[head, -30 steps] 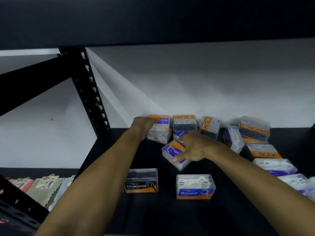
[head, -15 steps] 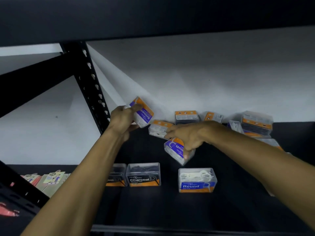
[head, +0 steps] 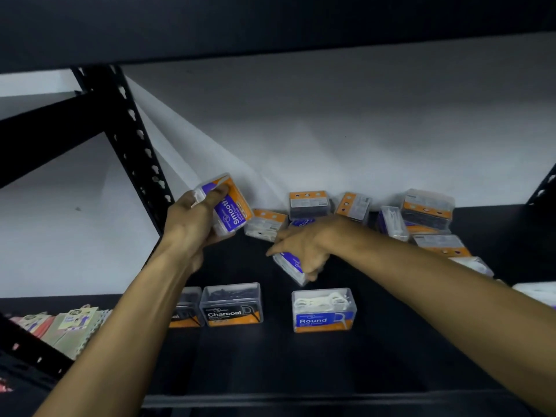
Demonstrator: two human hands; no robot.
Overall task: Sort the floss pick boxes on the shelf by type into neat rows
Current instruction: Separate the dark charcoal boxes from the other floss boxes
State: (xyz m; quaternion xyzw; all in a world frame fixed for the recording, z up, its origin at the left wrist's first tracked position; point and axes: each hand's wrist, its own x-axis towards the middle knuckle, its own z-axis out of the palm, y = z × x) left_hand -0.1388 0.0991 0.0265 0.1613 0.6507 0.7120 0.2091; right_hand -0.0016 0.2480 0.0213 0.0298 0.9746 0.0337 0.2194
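Above the black shelf (head: 301,362), the left hand (head: 192,227) grips a tilted Smooth box (head: 230,210); the right hand (head: 304,245) clasps another purple box (head: 287,264).

Down in the lower left, colourful flat packets (head: 69,326) lie fanned out below; a black perforated upright (head: 132,145) slants up, white wall (head: 331,130) behind, dark upper board (head: 270,25) overhead.

Single head-worn view, forward and down, close over the black shelf (head: 301,365)
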